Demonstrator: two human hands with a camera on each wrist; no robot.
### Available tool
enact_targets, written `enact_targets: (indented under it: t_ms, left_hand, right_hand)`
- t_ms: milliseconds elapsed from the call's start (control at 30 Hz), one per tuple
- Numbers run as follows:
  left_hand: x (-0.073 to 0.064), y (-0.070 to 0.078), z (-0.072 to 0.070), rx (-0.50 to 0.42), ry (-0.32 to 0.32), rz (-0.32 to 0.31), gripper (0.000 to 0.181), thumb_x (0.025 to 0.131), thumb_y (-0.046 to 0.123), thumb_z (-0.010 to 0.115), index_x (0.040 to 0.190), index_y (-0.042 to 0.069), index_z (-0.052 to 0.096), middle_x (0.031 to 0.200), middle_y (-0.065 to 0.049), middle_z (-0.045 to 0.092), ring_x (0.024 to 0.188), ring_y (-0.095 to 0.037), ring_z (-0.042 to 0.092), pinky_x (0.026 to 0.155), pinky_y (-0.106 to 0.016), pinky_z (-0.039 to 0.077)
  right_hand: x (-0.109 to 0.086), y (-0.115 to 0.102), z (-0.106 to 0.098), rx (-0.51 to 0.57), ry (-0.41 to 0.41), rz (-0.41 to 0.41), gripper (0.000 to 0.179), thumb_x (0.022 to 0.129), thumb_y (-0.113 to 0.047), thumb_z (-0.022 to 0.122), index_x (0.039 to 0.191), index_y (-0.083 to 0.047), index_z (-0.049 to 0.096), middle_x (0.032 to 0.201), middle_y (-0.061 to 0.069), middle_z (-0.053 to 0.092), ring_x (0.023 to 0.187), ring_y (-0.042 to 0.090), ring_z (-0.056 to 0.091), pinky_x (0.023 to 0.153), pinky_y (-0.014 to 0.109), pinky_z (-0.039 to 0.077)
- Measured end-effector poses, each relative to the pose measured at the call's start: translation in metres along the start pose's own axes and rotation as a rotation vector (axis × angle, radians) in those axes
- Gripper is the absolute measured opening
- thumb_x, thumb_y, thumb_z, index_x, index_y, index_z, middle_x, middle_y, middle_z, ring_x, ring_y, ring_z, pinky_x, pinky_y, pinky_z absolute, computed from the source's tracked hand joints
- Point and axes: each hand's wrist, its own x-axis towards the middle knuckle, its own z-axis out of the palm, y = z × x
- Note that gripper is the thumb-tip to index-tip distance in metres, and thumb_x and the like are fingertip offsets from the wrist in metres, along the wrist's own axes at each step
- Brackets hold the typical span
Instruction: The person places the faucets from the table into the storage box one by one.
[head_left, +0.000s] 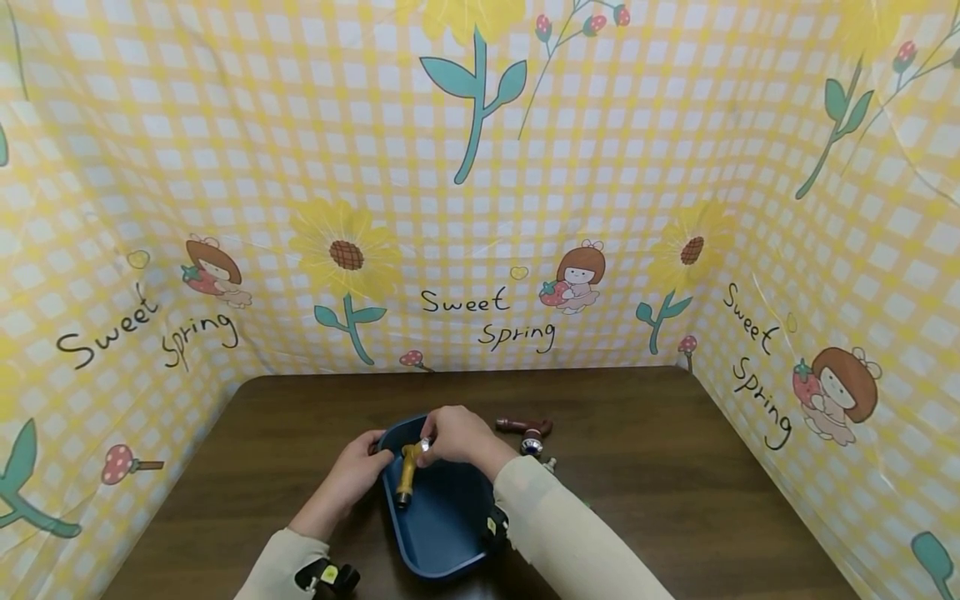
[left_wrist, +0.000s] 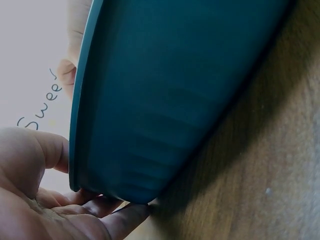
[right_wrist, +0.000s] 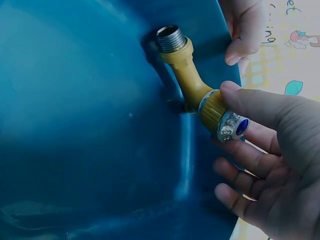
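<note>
A blue plastic tray (head_left: 448, 521) with rounded corners sits on the dark wooden table. My left hand (head_left: 351, 473) holds its far left rim; the left wrist view has the thumb (left_wrist: 54, 152) at the rim and fingers against the outer wall. Inside the tray's far left part is a yellow water tap (right_wrist: 192, 82) with a threaded silver end and a knob with a blue dot. My right hand (head_left: 463, 435) pinches the tap at its knob end between thumb and fingers, the threaded end pointing away from the palm. The other right fingers are loosely bent beneath.
To the right of the tray lies a dark red tap (head_left: 525, 427) with a silver-ringed knob. A small metallic piece (head_left: 551, 464) shows beside my right sleeve (head_left: 573, 525), which hides part of the table. A yellow checked cloth (head_left: 480, 225) walls the table at the back and sides.
</note>
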Motion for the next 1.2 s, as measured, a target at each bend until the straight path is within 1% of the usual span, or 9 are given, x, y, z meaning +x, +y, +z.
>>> enact_targets:
  t_ms: [133,400,767,1200]
  left_hand:
    - [0.0001,0.0009,-0.0002,0.002,-0.002,-0.013,0.047,0.102,0.015,0.052,0.143,-0.007,0.048,0.137,-0.026,0.058,0.114,-0.03,0.06,0.101,-0.052,0.05]
    - [0.0003,0.0023,-0.0007,0.009,-0.001,-0.013,0.048,0.102,0.015,0.052,0.143,-0.008,0.047,0.137,-0.027,0.058,0.114,-0.029,0.06,0.1,-0.051,0.051]
    - [-0.0004,0.0005,0.0016,0.026,0.024,0.015,0.046,0.1,0.013,0.054,0.141,-0.008,0.05,0.132,-0.025,0.062,0.11,-0.027,0.061,0.096,-0.045,0.052]
    - [0.0005,0.0004,0.001,0.017,0.023,0.011,0.047,0.099,0.012,0.054,0.141,-0.008,0.049,0.131,-0.025,0.062,0.108,-0.025,0.061,0.093,-0.041,0.053]
  right_hand:
    - [-0.0007,-0.0005,0.0002,0.004,-0.018,0.004,0.026,0.079,-0.035,0.088,0.094,-0.021,0.073,0.084,-0.009,0.066,0.076,0.012,0.059,0.071,0.03,0.051]
    - [-0.0019,-0.0021,0.0001,-0.006,-0.03,-0.007,0.025,0.08,-0.034,0.088,0.095,-0.022,0.073,0.085,-0.009,0.065,0.076,0.011,0.059,0.071,0.029,0.051]
    - [-0.0029,0.0005,0.0001,-0.008,-0.069,-0.011,0.027,0.082,-0.031,0.087,0.102,-0.021,0.072,0.089,-0.008,0.064,0.079,0.012,0.058,0.073,0.03,0.051]
    - [0.0007,0.0037,0.0001,-0.088,-0.079,-0.058,0.029,0.082,-0.033,0.086,0.104,-0.02,0.072,0.086,-0.011,0.064,0.076,0.009,0.058,0.071,0.027,0.049]
